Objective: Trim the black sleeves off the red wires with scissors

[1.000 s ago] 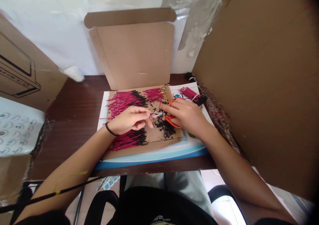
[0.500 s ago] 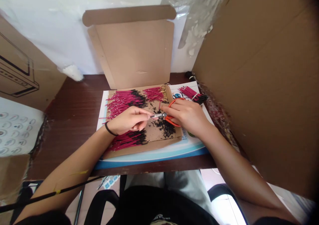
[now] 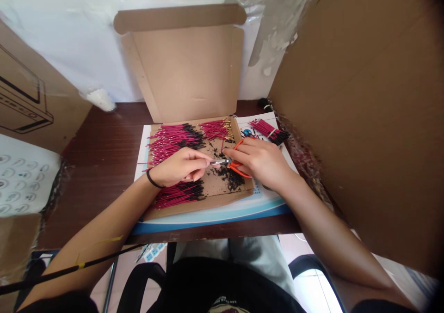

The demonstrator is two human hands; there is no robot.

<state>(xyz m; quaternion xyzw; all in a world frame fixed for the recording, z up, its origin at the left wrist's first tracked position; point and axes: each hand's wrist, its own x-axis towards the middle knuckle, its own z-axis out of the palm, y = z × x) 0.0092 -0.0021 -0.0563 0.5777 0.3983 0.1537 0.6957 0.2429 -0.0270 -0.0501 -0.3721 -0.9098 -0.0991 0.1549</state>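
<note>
Fingers of the left hand (image 3: 178,167) are curled in now, where 1 second ago the lower ones were spread towards the scissors (image 3: 228,161). Thumb and forefinger are pinched narrow at the blade tips; whatever sits between them I cannot make out. The right hand (image 3: 260,158) holds the scissors by their orange handles, as it did before, and the blades look closer together than they did 1 second ago. Both hands are over the box (image 3: 199,206), and the wires (image 3: 168,137) inside it lie as they did: black-ended red ones along the left, some with gold ends (image 3: 215,129) at the back, black scraps (image 3: 234,181) at the right. A tied bundle (image 3: 266,130) rests beside the box on the sheet (image 3: 208,217), which covers part of the counter (image 3: 111,132).

As for writing, the shirt (image 3: 227,300) carries small pale lettering, too blurred to read. Rows of round logos mark the white package (image 3: 26,174) at left, also too small; the carton (image 3: 26,91) behind it has a black line drawing.
</note>
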